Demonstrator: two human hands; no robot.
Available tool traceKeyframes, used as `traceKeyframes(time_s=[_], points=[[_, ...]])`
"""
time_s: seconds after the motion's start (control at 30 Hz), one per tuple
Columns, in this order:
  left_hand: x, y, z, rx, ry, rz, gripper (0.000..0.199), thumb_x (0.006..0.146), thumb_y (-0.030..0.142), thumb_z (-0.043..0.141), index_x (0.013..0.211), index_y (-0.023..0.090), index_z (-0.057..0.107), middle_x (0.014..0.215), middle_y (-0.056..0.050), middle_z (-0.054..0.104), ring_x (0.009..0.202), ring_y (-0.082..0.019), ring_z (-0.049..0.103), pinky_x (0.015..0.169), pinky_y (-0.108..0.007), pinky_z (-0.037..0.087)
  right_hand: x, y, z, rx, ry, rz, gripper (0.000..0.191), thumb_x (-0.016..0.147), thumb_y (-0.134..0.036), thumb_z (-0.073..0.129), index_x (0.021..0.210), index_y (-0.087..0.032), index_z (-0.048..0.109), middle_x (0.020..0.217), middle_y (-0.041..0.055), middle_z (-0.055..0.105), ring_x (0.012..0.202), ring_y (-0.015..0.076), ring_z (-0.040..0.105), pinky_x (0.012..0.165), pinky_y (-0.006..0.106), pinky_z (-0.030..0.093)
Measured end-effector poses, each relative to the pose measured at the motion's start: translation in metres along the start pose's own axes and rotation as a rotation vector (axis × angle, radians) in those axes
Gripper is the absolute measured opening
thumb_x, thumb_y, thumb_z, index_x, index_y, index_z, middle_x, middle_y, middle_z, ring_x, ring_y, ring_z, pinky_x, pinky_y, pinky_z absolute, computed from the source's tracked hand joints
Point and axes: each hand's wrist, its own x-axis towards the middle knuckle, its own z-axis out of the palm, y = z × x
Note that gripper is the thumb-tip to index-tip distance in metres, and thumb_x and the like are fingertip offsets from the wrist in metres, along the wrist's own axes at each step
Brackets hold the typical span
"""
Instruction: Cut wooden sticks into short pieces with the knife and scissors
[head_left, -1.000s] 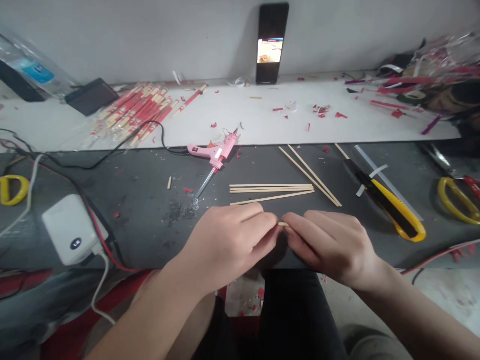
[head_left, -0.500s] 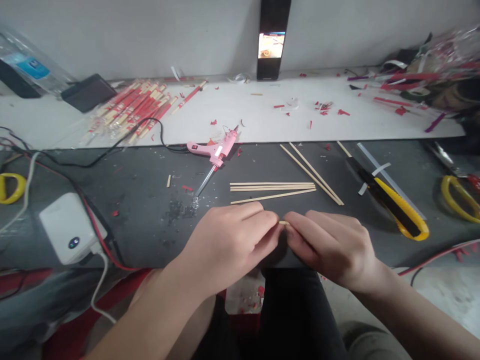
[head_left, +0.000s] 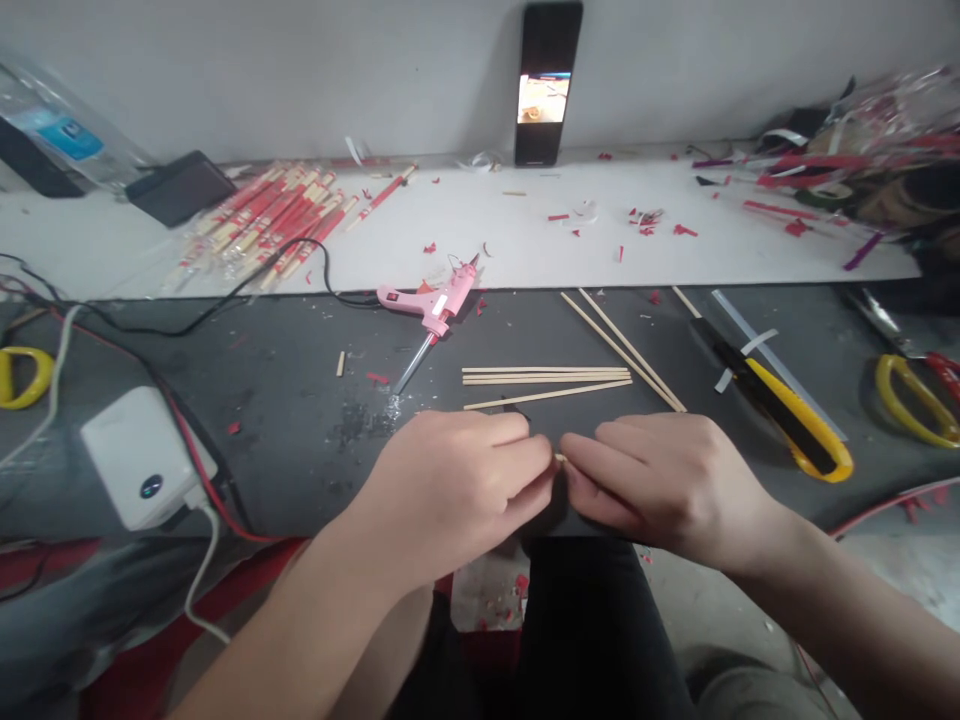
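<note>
My left hand [head_left: 465, 480] and my right hand [head_left: 660, 480] meet fingertip to fingertip over the dark table's front edge. Both are closed on a small piece of wooden stick [head_left: 559, 458]; only a short pale bit shows between them, the rest hidden by the fingers. Just beyond my hands lie several thin wooden sticks [head_left: 546, 379], side by side. Two more sticks [head_left: 622, 350] slant to their right. A pink glue gun [head_left: 435, 303] with a clear glue stick rests further back on the left. To the right lies a yellow and black utility knife [head_left: 795, 415].
A white power bank [head_left: 142, 450] with cables sits at left. Wrapped chopsticks [head_left: 262, 225] are piled on the white ledge [head_left: 510, 235], near red scraps. A phone [head_left: 549, 85] leans on the wall. Yellow-handled scissors [head_left: 911, 400] lie at far right.
My right hand has shifted slightly left, closer to my left hand, so less of the stick piece shows between the fingertips. The things on the table stay as they were.
</note>
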Motion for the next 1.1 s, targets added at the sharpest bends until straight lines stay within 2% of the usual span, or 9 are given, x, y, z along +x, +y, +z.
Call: traceKeyframes(time_s=[0.2,0.27,0.37,0.5,0.63,0.77,0.9,1.0,1.1], points=[[-0.003,-0.007,-0.003,-0.057,-0.002,-0.061,0.027,0.101,0.027,0.053,0.083,0.020,0.071,0.070,0.001,0.060,0.067,-0.014,0.058,0.061,-0.030,0.038,-0.003,0.008,-0.011,0.039,-0.025,0.049,0.021,0.096,-0.017,0.058,0.078,-0.021,0.065,0.061,-0.0031,0.047,0.054,0.0139,0.043,0.053,0.035,0.029],[-0.003,-0.013,-0.005,-0.086,0.054,-0.107,0.023,0.100,0.027,0.056,0.085,0.020,0.072,0.073,0.001,0.063,0.069,-0.014,0.060,0.064,-0.030,0.040,-0.007,0.013,-0.018,0.097,0.034,0.159,0.015,0.097,-0.017,0.056,0.086,-0.021,0.066,0.064,-0.0025,0.056,0.056,0.0134,0.050,0.056,0.032,0.034],[-0.002,-0.022,-0.006,-0.134,0.183,-0.218,0.018,0.098,0.024,0.058,0.090,0.021,0.073,0.078,0.001,0.068,0.070,-0.013,0.061,0.067,-0.029,0.042,-0.009,0.023,-0.024,0.246,0.066,0.479,0.016,0.103,-0.028,0.051,0.107,-0.024,0.066,0.077,-0.0017,0.068,0.062,0.0131,0.059,0.060,0.030,0.041],[0.002,-0.032,-0.004,-0.234,0.389,-0.373,0.011,0.095,0.021,0.063,0.096,0.023,0.075,0.088,0.001,0.074,0.077,-0.014,0.066,0.072,-0.027,0.048,0.006,0.030,-0.021,0.751,0.016,0.866,0.024,0.106,-0.048,0.047,0.111,-0.027,0.060,0.091,0.0004,0.076,0.079,0.0162,0.065,0.074,0.030,0.048],[0.002,-0.036,-0.007,-0.518,0.557,-0.527,0.009,0.092,0.028,0.071,0.097,0.023,0.076,0.092,-0.002,0.077,0.081,-0.016,0.070,0.075,-0.027,0.053,0.031,0.023,-0.012,1.348,0.065,0.985,0.023,0.096,-0.046,0.068,0.097,-0.023,0.069,0.114,0.0066,0.075,0.096,0.0186,0.066,0.088,0.033,0.052],[0.001,-0.037,-0.008,-0.791,0.620,-0.620,0.019,0.088,0.037,0.077,0.099,0.022,0.078,0.097,-0.004,0.077,0.082,-0.017,0.069,0.073,-0.029,0.054,0.044,0.017,-0.002,1.571,0.240,1.040,0.020,0.083,-0.037,0.084,0.091,-0.021,0.076,0.086,-0.0001,0.067,0.073,0.0104,0.057,0.065,0.023,0.050],[0.003,-0.040,-0.003,-1.052,0.654,-0.672,0.022,0.083,0.037,0.083,0.097,0.021,0.077,0.087,-0.002,0.073,0.074,-0.014,0.063,0.066,-0.026,0.050,0.041,0.009,0.005,1.487,0.479,1.127,0.021,0.079,-0.035,0.085,0.092,-0.020,0.075,0.063,-0.0051,0.057,0.056,0.0080,0.050,0.048,0.019,0.041],[0.005,-0.040,0.001,-1.412,0.594,-0.715,0.024,0.078,0.036,0.087,0.091,0.019,0.076,0.077,0.001,0.067,0.065,-0.011,0.059,0.058,-0.024,0.049,0.033,-0.008,0.007,1.162,0.674,1.101,0.019,0.082,-0.032,0.083,0.096,-0.021,0.076,0.077,0.0010,0.073,0.066,0.0117,0.065,0.062,0.023,0.055],[0.006,-0.036,0.005,-1.507,0.479,-0.744,0.028,0.077,0.038,0.087,0.090,0.017,0.075,0.078,-0.001,0.068,0.064,-0.011,0.062,0.059,-0.025,0.052,0.026,-0.028,0.009,1.047,0.690,1.021,0.019,0.089,-0.036,0.076,0.102,-0.022,0.078,0.089,0.0051,0.078,0.076,0.0158,0.073,0.073,0.029,0.061]])
